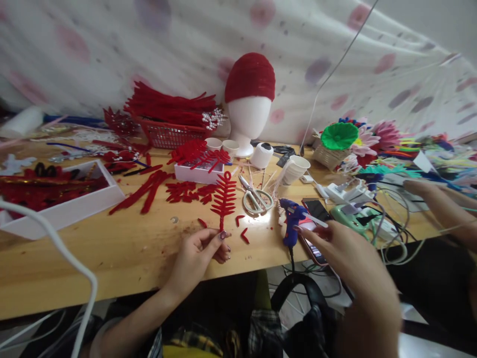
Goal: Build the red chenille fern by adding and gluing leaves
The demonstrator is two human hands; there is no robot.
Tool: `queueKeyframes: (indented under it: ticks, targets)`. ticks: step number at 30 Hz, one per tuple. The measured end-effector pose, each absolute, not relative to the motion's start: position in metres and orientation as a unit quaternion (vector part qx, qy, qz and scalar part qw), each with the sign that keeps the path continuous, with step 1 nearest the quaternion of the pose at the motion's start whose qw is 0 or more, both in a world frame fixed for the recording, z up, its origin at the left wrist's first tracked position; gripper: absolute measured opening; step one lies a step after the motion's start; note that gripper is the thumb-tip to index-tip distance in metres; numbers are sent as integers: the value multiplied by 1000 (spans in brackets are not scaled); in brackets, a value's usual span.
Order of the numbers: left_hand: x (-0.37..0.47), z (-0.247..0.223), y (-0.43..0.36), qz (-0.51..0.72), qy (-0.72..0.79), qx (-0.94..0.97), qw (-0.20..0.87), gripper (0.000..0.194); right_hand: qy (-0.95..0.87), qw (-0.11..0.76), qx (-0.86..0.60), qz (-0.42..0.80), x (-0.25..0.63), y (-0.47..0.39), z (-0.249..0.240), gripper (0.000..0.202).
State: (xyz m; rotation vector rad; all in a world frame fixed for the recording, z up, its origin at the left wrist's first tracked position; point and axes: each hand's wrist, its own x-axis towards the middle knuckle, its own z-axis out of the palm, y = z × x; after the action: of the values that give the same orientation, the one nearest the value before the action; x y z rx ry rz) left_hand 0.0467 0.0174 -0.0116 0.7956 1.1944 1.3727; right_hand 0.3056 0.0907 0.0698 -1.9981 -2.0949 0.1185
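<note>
My left hand (203, 251) is closed, pinching the stem of a red fuzzy leaf sprig (223, 199) between thumb and fingers. The sprig stands upright, with short leaflets on both sides and a loop at its tip. At the right, my right hand (335, 243) is at a blue glue gun (292, 219), a fingertip by its handle; the other fingers are mostly hidden. A whitish glue stick (315, 219) juts from the gun's back. Small red fuzzy pieces (244, 235) lie right of the sprig. White-handled scissors (257, 196) rest behind them.
A phone (315, 248) lies beside the glue gun, near power strips (350, 194) and tangled cables. Behind are a white box (199, 171), a red basket (175, 134) and a foam head (249, 117). Another person's arm (439, 199) reaches in at the right.
</note>
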Motion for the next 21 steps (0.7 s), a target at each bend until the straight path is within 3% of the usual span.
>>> queueKeyframes:
  ticks: [2,5,9,15,21]
  targets:
    - [47,-12,18,582,503,333,546,30,-767,100,-631,54,307,69,83,43]
    - [47,-10,17,591,506,330,535,29,-842,153,-508,97,286,52,84,30]
    - [46,-8,13,595,532,325,507,30,-862,74,-479,149,242,62,53,14]
    - [43,-12,16,603,536,314,501,30,-867,82,-484,81,216,83,13,13]
    - [43,-18,20,608,534,321,492,27,-910,138,-352,169,212,74,16,15]
